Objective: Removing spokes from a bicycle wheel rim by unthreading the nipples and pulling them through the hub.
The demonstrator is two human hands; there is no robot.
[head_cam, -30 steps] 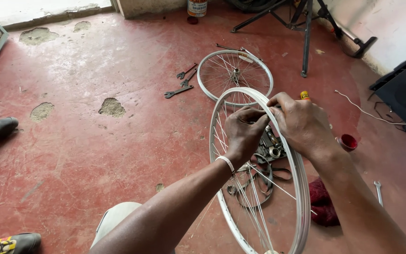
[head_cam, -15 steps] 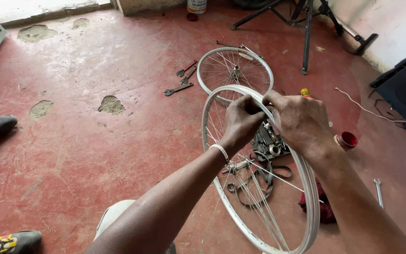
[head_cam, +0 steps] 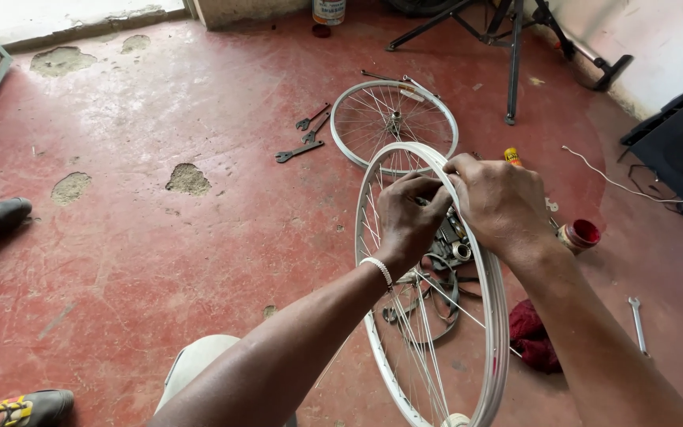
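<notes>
- Head view, the work: a white-painted metal bicycle rim with thin steel spokes [head_cam: 490,316] stands nearly on edge in front of the person, its lower arc running off the bottom of the frame.
- Head view, left hand [head_cam: 409,217]: it reaches in among the spokes near the top of the rim, fingers curled and pinched together on something small (most likely a spoke or its nipple; the fingertips hide it). A pale beaded bracelet [head_cam: 378,270] sits on that wrist.
- Head view, right hand [head_cam: 499,204]: it is closed over the rim's upper edge, fingers wrapped around and thumb toward the left hand, steadying the wheel.
- Head view, surroundings: a second white spoked wheel [head_cam: 393,126] lies flat on the worn red concrete floor [head_cam: 160,253] beyond; dark flat spanners [head_cam: 302,142] lie to its left, a silver spanner [head_cam: 635,323] to the right, and a crumpled red rag [head_cam: 533,334] just beside the rim.
- Step in hand, as I judge it: fitting or adjusting one spoke at the rim's top.
- Next move calls for: a firm hold on the rim while the pinching fingers turn or seat the small part without bending neighbouring spokes.
</notes>
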